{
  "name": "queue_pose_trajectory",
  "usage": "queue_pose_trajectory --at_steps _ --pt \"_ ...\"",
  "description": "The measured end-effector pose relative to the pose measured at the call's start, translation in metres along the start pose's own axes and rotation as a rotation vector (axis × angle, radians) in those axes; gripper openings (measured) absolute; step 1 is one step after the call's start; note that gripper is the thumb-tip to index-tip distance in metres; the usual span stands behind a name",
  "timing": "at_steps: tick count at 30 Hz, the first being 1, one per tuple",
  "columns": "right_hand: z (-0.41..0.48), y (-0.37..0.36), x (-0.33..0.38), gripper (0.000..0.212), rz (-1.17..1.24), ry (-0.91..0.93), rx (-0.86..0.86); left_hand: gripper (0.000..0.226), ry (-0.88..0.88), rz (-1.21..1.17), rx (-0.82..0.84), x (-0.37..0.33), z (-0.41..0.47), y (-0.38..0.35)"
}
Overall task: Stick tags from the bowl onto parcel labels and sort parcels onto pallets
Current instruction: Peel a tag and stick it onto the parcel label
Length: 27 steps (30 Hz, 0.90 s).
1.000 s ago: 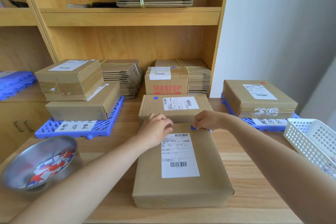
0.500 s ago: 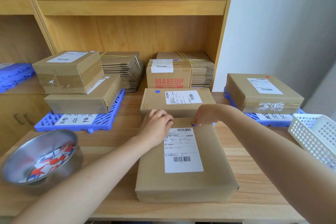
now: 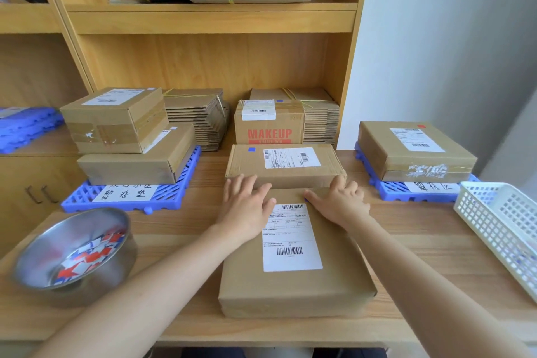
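left hand (image 3: 247, 208) and right hand (image 3: 341, 203), fingers straight, press the labelled parcel (image 3: 343, 270) near the "makeup" box (image 3: 268, 128).

Head-worn view, forward and down

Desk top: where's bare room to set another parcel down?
Bare wood lies between the front parcel and the white basket, and between the bowl, left pallet and that parcel, though forearms cross both. Centre back is crowded with parcels.

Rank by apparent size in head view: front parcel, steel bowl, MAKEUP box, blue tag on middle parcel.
1. front parcel
2. steel bowl
3. MAKEUP box, farther back, so real size unsure
4. blue tag
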State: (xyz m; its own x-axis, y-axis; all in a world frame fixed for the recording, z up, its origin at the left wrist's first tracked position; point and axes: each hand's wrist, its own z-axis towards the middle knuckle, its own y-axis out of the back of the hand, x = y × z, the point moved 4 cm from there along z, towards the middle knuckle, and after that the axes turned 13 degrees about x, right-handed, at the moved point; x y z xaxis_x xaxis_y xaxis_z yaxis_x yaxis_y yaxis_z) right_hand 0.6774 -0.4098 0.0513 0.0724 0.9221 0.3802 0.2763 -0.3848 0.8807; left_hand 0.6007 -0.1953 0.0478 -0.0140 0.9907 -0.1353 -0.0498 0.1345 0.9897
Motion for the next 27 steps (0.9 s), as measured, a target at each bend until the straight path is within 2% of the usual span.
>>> queue_pose_trajectory --at_steps 5,11,18,20,24,27 --pt "0.0009 -0.0073 -0.0002 0.096 0.062 -0.021 -0.047 0.054 0.046 -0.006 0.048 0.0020 -0.0023 -0.0019" --pt "-0.0008 -0.0084 -0.0037 0.067 0.182 0.064 -0.017 0.056 0.085 -0.013 0.073 0.0017 -0.0035 -0.0033" --pt "-0.0036 -0.0099 0.0016 0.054 0.069 0.146 -0.055 0.056 0.074 -0.004 0.070 0.0006 -0.0051 -0.0028" --pt "-0.0053 -0.0097 0.0018 0.055 0.031 0.149 -0.079 0.055 0.065 0.001 0.065 -0.0005 -0.0054 -0.0026" --pt "-0.0073 -0.0102 0.0014 0.083 0.005 0.099 -0.070 0.055 0.059 -0.001 0.059 -0.0020 -0.0075 -0.0008" --pt "-0.0059 -0.0100 0.0004 0.083 0.034 0.087 -0.053 0.054 0.058 0.000 0.054 -0.0017 -0.0070 -0.0018"
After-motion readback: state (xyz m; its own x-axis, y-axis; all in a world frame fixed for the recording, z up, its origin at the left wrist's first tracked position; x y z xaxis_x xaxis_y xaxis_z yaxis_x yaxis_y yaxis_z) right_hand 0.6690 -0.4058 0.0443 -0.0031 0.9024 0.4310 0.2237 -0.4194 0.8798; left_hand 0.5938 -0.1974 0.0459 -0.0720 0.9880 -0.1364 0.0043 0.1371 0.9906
